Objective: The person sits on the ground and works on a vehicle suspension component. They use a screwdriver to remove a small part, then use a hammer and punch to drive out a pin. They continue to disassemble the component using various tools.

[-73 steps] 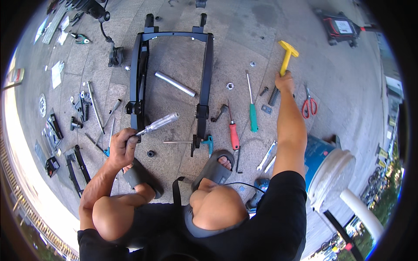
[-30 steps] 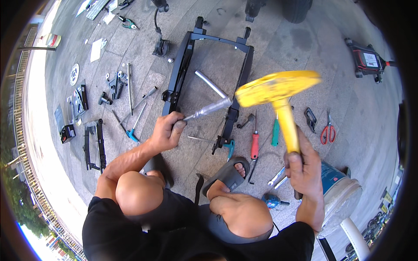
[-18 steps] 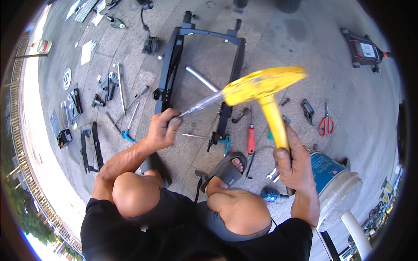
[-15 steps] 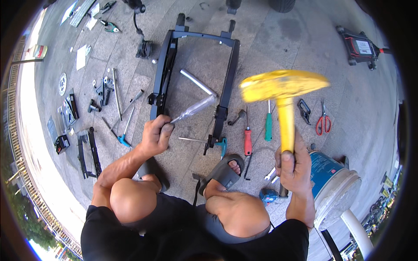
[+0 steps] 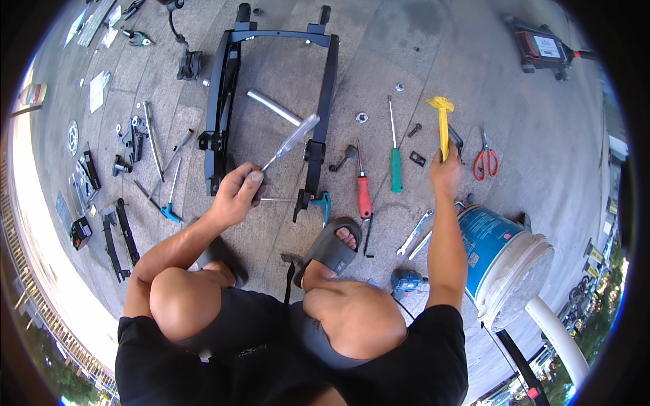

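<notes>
My left hand (image 5: pixel 238 194) is closed around the thin metal shaft of a screwdriver (image 5: pixel 296 137). Its clear handle points up and away to the right, over the black metal frame (image 5: pixel 326 88). My right hand (image 5: pixel 445 174), arm stretched forward, grips the handle of a yellow hammer (image 5: pixel 443 125). The hammer is low, close to the ground beside a black-handled tool (image 5: pixel 457 140) that my hand partly hides. Whether the hammer touches the ground I cannot tell. Inside the frame lies a silver tube (image 5: pixel 273 107), its near end behind the screwdriver.
Near the right hand lie a green screwdriver (image 5: pixel 396 169), a red screwdriver (image 5: pixel 364 196), red-handled scissors (image 5: pixel 485 164) and wrenches (image 5: pixel 414 233). A blue bucket (image 5: pixel 491 237) lies at the right. A blue power tool (image 5: pixel 407 283) sits by my knee. Small parts and a T-handle (image 5: pixel 171 213) are at left.
My right hand has gone forward and down with the hammer, from close in front of me to near the ground. The left hand still holds the screwdriver, its handle now tilted more upward.
</notes>
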The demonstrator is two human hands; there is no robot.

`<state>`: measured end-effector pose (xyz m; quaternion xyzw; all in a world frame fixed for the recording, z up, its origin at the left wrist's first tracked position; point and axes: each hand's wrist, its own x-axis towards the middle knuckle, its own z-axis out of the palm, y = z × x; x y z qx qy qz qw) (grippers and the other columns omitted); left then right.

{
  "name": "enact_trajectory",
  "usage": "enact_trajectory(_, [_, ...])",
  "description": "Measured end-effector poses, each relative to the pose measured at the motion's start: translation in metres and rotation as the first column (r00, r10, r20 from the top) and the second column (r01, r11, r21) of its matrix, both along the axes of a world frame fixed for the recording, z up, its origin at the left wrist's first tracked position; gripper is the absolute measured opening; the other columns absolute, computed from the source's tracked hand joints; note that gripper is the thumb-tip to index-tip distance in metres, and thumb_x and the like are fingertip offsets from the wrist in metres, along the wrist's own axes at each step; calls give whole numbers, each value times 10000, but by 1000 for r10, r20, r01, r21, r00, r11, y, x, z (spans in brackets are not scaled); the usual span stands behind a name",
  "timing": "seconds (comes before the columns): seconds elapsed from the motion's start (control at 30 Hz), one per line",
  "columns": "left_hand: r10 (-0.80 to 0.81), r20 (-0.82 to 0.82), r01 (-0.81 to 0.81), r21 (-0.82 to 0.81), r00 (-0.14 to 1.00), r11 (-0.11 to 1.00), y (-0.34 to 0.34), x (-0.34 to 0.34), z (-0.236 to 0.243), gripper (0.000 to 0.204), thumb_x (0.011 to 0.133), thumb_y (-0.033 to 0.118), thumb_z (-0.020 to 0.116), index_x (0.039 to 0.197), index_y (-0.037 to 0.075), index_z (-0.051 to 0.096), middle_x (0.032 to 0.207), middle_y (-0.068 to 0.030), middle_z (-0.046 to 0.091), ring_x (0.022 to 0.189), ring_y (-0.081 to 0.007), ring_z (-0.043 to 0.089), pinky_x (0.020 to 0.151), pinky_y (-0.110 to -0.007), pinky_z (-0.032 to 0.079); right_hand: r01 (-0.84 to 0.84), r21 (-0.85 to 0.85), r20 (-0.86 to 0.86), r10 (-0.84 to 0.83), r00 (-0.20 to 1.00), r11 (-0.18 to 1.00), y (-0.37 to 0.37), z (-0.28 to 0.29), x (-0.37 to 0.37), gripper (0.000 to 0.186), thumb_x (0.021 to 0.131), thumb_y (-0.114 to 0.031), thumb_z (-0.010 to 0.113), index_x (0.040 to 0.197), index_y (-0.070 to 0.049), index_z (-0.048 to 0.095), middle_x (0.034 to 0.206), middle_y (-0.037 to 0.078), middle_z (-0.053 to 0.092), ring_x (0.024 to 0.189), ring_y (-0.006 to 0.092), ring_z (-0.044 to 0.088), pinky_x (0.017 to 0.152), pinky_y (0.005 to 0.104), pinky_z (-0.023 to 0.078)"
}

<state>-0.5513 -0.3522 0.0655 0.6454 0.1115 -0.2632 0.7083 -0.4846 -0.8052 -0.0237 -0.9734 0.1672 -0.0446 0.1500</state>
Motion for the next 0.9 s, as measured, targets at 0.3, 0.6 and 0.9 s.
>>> enact_trajectory(0.3, [-66,-93,48,-191,993,981,-12,9,12,261,1010,294,433,923,59,506,693,-2,476,558,-63,424,476,-213,348,-169,-114,280,195,940,979,30,23,19,460,868,-238,624,1267,-36,516,1052,209,612,853,368,627,738,442,512])
enact_trajectory(0.6, [-216,-182,141,-357,959,924,-21,3,18,463,993,474,353,965,39,507,756,-69,508,573,-109,442,475,-218,333,-188,982,155,456,877,29,214,124,8,351,949,-236,556,1224,-29,484,821,56,661,656,78,563,580,219,465])
enact_trajectory(0.9, [-168,-155,61,-532,973,844,-1,-3,19,392,831,99,527,1193,9,408,1058,-147,578,738,-139,489,652,-244,393,-190,982,179,358,916,-5,217,121,0,259,973,-208,501,1171,-41,500,877,78,649,657,78,550,576,202,444])
